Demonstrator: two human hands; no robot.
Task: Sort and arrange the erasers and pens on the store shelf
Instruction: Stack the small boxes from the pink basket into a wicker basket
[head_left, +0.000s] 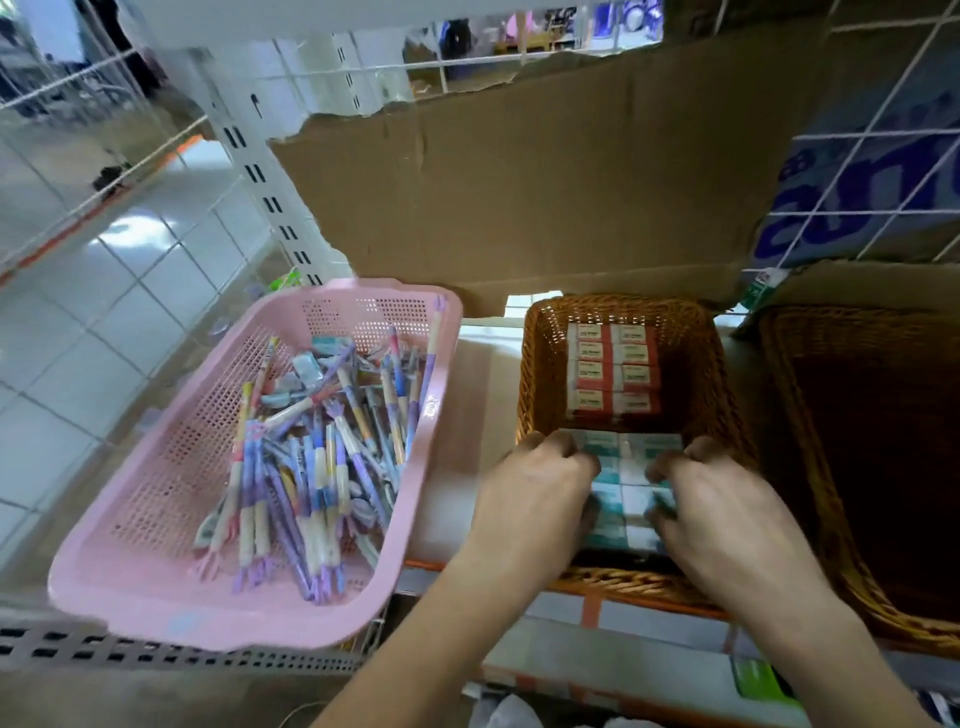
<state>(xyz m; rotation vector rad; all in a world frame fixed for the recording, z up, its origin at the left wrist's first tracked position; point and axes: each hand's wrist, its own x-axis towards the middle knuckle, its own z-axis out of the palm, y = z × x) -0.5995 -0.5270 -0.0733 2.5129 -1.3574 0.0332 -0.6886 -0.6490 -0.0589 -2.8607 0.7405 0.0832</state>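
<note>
A brown wicker basket (535, 374) on the shelf holds red-and-white erasers (613, 371) in two neat columns at its far end and teal-and-white erasers (631, 457) at its near end. My left hand (535, 493) and my right hand (722, 509) both reach into the near end, fingers curled down onto the teal erasers, which they partly hide. The blur hides whether any eraser is pinched. To the left, a pink perforated plastic basket (156, 519) holds several pastel pens (311, 467) in a loose heap.
A second, darker wicker basket (810, 467) stands at the right, its contents not visible. Torn cardboard (519, 197) lines the back of the shelf, with white wire grid (872, 156) behind. Tiled floor (104, 312) lies beyond the pink basket at the left.
</note>
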